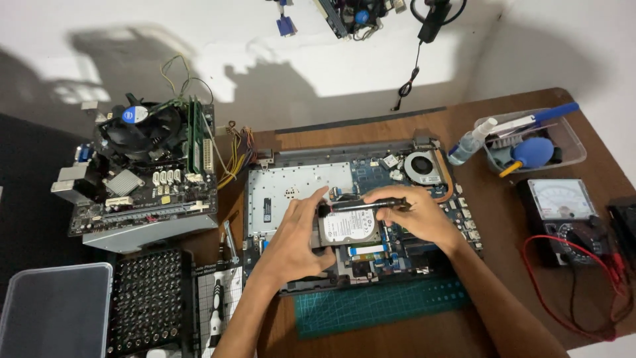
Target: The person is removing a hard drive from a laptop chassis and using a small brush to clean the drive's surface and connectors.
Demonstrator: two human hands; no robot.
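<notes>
An opened laptop base (pixel 298 182) lies on a green cutting mat (pixel 377 305), its board, cooling fan (pixel 422 166) and silver plate exposed. In the middle sits a silver hard drive (pixel 349 227) with a white label. My left hand (pixel 298 232) grips the drive's left edge, thumb up by its top corner. My right hand (pixel 411 213) holds a thin black screwdriver (pixel 354 206) lying across the drive's top edge, its tip pointing left toward my left thumb.
A desktop motherboard (pixel 142 179) with a big cooler sits at left on a metal case. A screwdriver bit set (pixel 149 301), a grey plastic box (pixel 56 311), a tool tub (pixel 530 142) with blower and spray bottle, and an analog multimeter (pixel 563 215) with red leads surround the laptop.
</notes>
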